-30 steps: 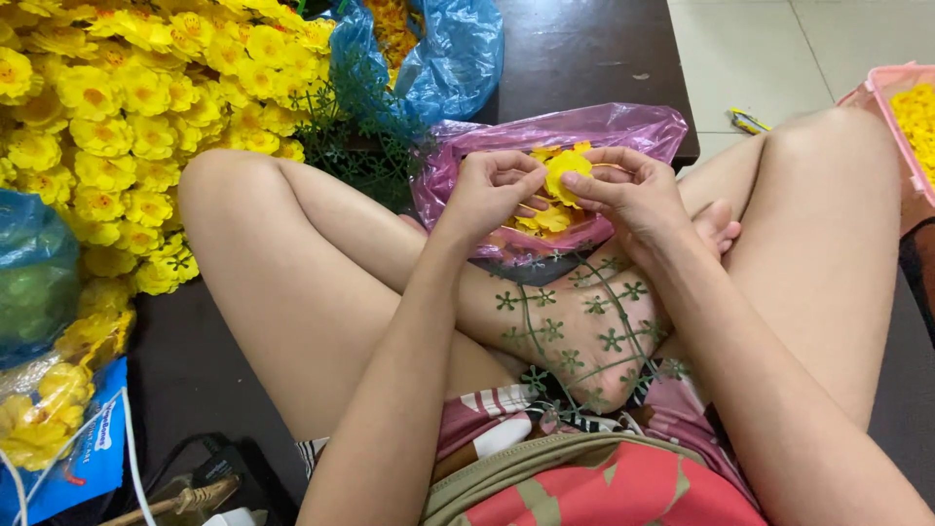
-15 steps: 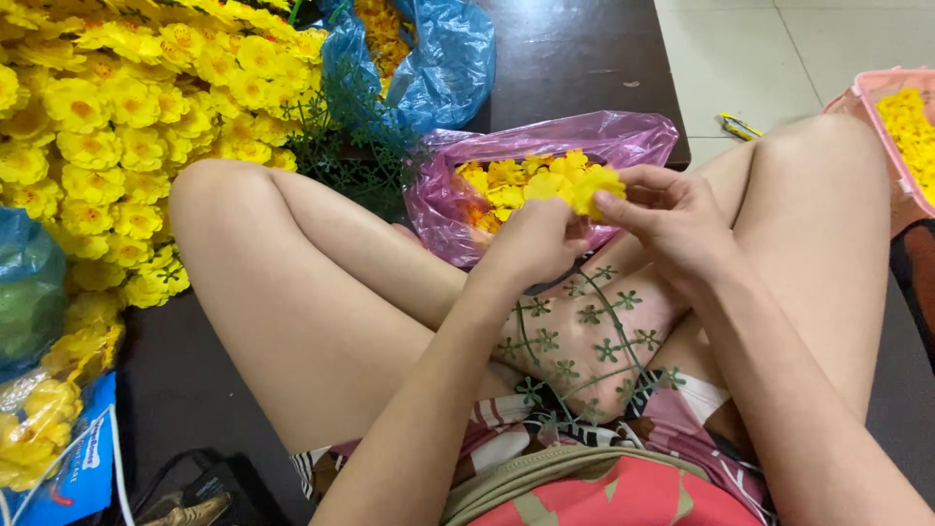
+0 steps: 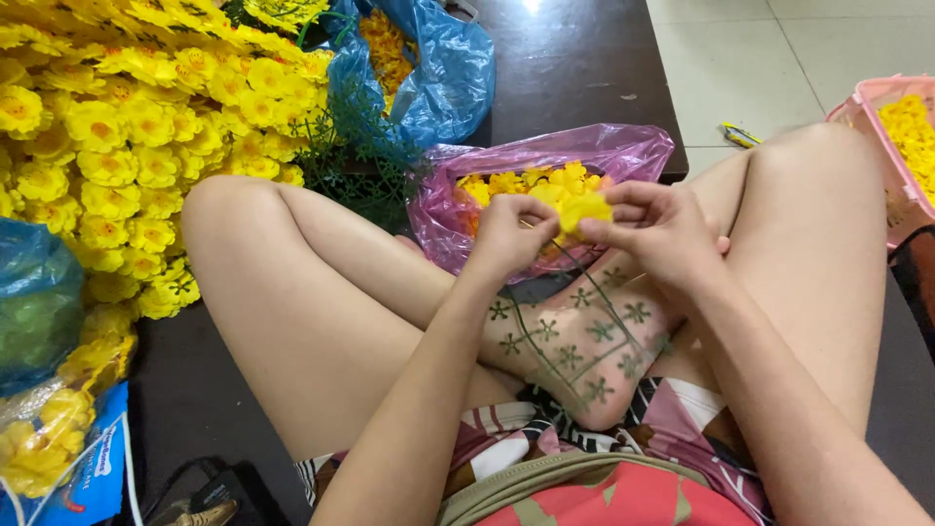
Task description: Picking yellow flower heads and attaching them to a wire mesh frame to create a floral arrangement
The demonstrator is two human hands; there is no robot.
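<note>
the left hand (image 3: 514, 232) and the right hand (image 3: 654, 226) meet over the crossed legs, both pinching one yellow flower (image 3: 582, 210) between fingertips; the flower sits between the two hands, touching both, the left thumb and forefinger closed on its near-left side, the right fingers curled round its right side; it hangs just above the near lip of the pink bag (image 3: 623, 151), in front of the loose yellow flowers heaped inside it; thin green stems (image 3: 570, 336) with small star-shaped pieces run down from the hands and lie across the foot (image 3: 584, 380); the pink bag rests on the dark bench (image 3: 575, 68) against the shins, near the bench's right edge; behind it, towards the far side of the bench, a blue bag (image 3: 443, 73) stands open with orange-yellow flowers inside; dark green stems (image 3: 355, 161) lie between the blue bag and the left knee; a big pile of yellow flowers (image 3: 127, 127) fills the far left corner and runs down the left edge; another blue bag (image 3: 34, 292) with something green in it sits at the left edge, with more yellow flowers below it; off the bench to the right, on the pale floor, a pink basket (image 3: 877, 107) holds yellow flowers.
</note>
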